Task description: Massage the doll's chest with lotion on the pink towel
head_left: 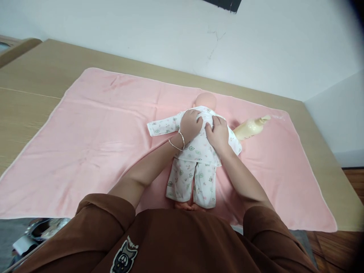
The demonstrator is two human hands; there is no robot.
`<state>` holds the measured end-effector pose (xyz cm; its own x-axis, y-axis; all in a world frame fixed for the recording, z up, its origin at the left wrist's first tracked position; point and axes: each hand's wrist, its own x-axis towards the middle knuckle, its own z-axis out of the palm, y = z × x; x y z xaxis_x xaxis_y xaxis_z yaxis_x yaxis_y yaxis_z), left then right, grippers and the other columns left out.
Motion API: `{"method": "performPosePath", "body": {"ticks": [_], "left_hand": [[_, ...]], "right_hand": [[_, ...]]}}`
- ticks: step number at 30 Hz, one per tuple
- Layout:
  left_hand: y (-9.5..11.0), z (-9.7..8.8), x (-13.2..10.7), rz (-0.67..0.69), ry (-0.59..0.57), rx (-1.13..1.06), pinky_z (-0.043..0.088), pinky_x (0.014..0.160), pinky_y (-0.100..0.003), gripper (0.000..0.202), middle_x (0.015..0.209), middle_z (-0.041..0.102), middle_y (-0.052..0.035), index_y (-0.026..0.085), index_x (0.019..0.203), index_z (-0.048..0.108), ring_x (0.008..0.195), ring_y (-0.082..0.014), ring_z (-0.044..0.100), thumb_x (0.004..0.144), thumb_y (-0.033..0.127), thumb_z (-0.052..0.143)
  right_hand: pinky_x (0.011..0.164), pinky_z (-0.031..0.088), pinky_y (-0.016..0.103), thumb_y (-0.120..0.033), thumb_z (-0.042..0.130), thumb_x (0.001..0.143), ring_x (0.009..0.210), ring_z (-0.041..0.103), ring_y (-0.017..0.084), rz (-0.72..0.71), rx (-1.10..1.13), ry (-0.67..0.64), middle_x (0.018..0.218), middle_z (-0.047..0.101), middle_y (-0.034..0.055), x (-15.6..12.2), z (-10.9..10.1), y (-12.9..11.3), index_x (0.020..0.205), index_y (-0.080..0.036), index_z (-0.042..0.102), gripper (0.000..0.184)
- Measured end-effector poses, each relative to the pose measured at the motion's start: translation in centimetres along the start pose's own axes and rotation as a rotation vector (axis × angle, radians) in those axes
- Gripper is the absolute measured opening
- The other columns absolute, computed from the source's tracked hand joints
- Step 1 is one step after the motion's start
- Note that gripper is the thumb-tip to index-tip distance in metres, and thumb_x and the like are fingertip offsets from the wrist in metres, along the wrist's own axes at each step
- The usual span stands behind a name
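A baby doll (205,100) lies on a pink blanket (108,125), dressed in a white patterned top (196,148) and matching trousers (183,180). Its bald head points away from me and its feet toward me. My left hand (191,124) rests on the left side of the doll's upper body, a silver bangle at the wrist. On the right side of the top lies my right hand (218,132). Both hands are laid over the cloth with their fingers spread, slightly bent. The sleeve on the left stretches out sideways.
A cream pump bottle (250,128) lies on the blanket just right of the doll. The blanket covers much of a wooden table (85,53), which stands by a white wall (170,34). Below the table's left front edge are some items (42,231) I cannot make out.
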<state>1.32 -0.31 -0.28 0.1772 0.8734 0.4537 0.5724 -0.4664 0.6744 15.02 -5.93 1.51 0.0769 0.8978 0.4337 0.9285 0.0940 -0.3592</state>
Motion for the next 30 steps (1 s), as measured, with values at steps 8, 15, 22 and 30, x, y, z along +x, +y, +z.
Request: {"method": "performPosePath", "body": {"ticks": [8,15,22,30], "left_hand": [[-0.5,-0.9,-0.5,0.091,-0.146,0.047,0.025,0.124,-0.050,0.043,0.146,0.056,-0.0169,0.016,0.132,0.059,0.142,-0.0310,0.046,0.094,0.035,0.055],[-1.1,-0.3,-0.8,0.140,-0.083,0.179,0.032,0.121,-0.053,0.045,0.146,0.056,-0.0166,0.015,0.133,0.056,0.142,-0.0318,0.046,0.096,0.040,0.053],[-0.3,-0.5,-1.6,0.265,0.065,0.213,0.051,0.104,-0.043,0.023,0.114,0.073,-0.0135,0.015,0.106,0.069,0.113,-0.0266,0.065,0.097,0.029,0.052],[-0.1,-0.8,-1.5,0.137,0.068,0.184,0.047,0.108,-0.046,0.032,0.122,0.069,-0.0142,0.014,0.116,0.064,0.120,-0.0297,0.061,0.089,0.031,0.064]], "right_hand": [[0.117,0.035,0.052,-0.039,0.041,0.097,0.136,0.048,0.035,-0.014,-0.041,-0.136,0.143,0.056,0.0234,1.1,0.5,0.6,0.141,-0.003,0.051,0.058],[0.120,0.031,0.056,-0.029,0.040,0.095,0.141,0.046,0.033,-0.066,-0.030,-0.143,0.148,0.053,0.0216,0.9,0.6,0.2,0.142,-0.005,0.051,0.053],[0.108,0.049,0.047,-0.032,0.041,0.099,0.127,0.062,0.030,-0.029,-0.044,0.043,0.133,0.068,0.0149,-1.0,0.4,-1.2,0.124,-0.015,0.069,0.041],[0.116,0.040,0.054,-0.031,0.046,0.094,0.135,0.053,0.034,-0.053,-0.034,-0.035,0.139,0.062,0.0206,0.3,0.7,0.0,0.135,-0.007,0.059,0.050]]}}
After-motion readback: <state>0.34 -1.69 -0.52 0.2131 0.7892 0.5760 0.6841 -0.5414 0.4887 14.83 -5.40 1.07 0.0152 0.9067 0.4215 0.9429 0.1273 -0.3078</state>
